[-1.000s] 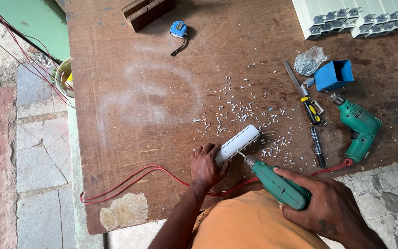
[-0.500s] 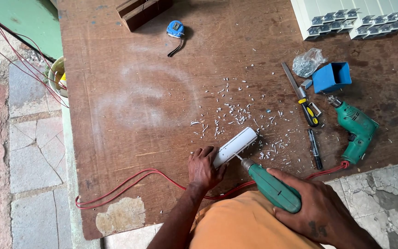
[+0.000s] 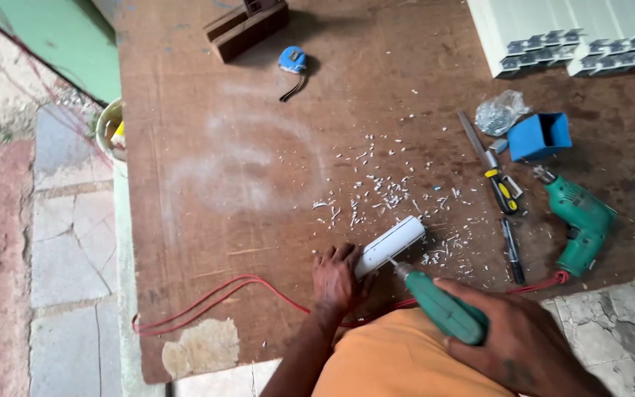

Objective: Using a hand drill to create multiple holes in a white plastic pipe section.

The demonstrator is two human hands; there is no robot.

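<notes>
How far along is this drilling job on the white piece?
Some drilling looks done: white shavings litter the brown table. In hand: the left hand steadies the short white profile piece while the right hand presses a green drill against its side. Left: long white profiles lie stacked at the far edge; whether they are drilled cannot be told.

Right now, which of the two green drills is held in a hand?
The green drill at the bottom edge, gripped by the right hand, its bit on the white piece. The other green drill lies untouched at the right, beside the blue box.
</notes>
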